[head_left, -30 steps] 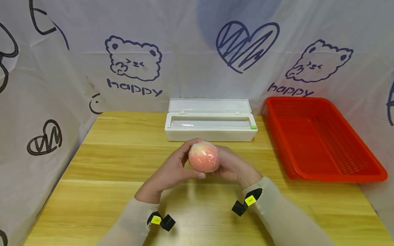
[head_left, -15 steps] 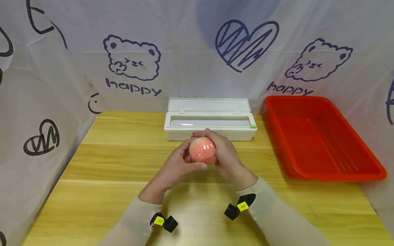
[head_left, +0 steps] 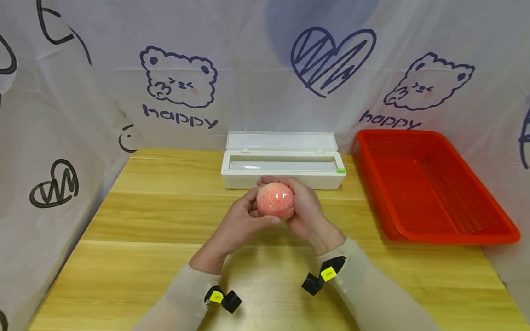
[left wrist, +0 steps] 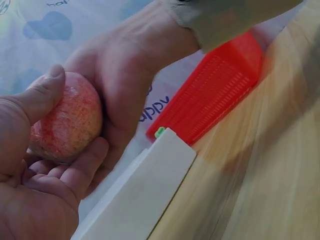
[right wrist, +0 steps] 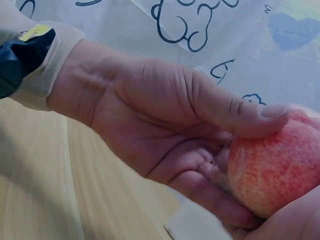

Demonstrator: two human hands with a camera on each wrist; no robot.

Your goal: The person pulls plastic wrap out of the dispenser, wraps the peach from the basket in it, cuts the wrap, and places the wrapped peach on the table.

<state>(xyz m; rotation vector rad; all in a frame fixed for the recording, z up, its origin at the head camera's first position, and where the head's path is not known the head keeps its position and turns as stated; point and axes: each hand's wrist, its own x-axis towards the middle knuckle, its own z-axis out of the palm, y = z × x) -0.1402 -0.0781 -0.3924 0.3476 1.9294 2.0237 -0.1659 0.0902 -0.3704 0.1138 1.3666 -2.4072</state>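
A round pinkish-red apple (head_left: 275, 201), wrapped in shiny clear film, is held above the table between both hands. My left hand (head_left: 238, 225) grips it from the left, thumb along the near side and fingers underneath. From the right, my right hand (head_left: 308, 214) cups it, with the fingers wrapped round the far side. In the left wrist view the apple (left wrist: 75, 120) lies against the right palm, and most of the right fingers are hidden. The right wrist view shows the left thumb pressing on the apple's film-covered skin (right wrist: 280, 170).
Behind the hands stands a white cling film dispenser (head_left: 283, 180) with its lid raised and a green slider (head_left: 341, 170) at the right end. A red plastic basket (head_left: 385, 211) stands at the right. The wooden table (head_left: 145, 216) meets a printed cloth (head_left: 256, 82) at the back.
My right hand has shifted forward, its fingers now reaching round the apple's far side. The apple has turned and moved slightly away; the left hand has kept its grip.
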